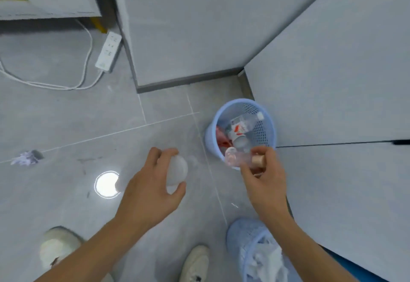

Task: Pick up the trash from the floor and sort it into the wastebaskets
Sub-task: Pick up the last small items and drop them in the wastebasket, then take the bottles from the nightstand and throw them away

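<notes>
You've got a white power strip lying flat on the grey tiled floor far left, its white cable looping beside it. Grey cabinet panels meet in a corner ahead. A round ceiling-light reflection sits on the tile. White shoes at bottom edge.
</notes>
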`<state>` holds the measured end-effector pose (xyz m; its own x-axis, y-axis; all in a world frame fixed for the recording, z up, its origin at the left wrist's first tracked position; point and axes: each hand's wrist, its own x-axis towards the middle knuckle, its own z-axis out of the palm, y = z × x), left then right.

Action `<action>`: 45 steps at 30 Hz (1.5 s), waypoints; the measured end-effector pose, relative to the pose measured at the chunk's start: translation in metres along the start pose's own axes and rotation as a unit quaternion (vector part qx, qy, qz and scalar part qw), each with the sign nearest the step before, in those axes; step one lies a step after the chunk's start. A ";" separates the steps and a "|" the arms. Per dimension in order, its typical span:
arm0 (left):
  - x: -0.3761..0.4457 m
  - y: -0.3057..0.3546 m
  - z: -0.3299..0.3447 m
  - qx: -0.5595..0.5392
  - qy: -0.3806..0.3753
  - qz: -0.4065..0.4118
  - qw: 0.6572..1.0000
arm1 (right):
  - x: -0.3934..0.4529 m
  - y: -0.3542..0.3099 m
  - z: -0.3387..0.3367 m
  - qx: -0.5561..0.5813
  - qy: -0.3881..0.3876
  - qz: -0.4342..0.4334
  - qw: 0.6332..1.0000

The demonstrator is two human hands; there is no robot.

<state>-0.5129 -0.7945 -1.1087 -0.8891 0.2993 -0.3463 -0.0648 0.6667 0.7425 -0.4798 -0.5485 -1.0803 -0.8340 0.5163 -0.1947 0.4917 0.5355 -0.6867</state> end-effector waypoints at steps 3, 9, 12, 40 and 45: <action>0.030 0.057 0.032 0.002 -0.009 0.042 0.999 | 0.007 0.026 -0.037 0.021 0.032 0.028 0.999; 0.098 0.107 0.106 0.056 -0.022 0.086 0.994 | 0.065 0.076 -0.036 0.068 0.060 0.076 0.993; 0.125 0.104 0.130 0.101 -0.039 0.050 0.993 | 0.092 0.095 -0.026 0.043 0.026 0.111 0.993; -0.126 -0.291 -0.189 -0.046 0.116 -0.341 0.932 | -0.127 -0.145 0.453 -0.150 -0.425 -0.201 0.870; -0.118 -0.370 -0.209 -0.082 0.149 -0.356 0.919 | -0.124 -0.147 0.577 -0.260 -0.373 -0.294 0.840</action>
<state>-0.4786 -1.2189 -1.2225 -0.6783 -0.3882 -0.6239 -0.7233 0.5023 0.4739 -0.5935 -1.0769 -1.3597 -0.8002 -0.3996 -0.4472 -0.1804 0.8715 -0.4560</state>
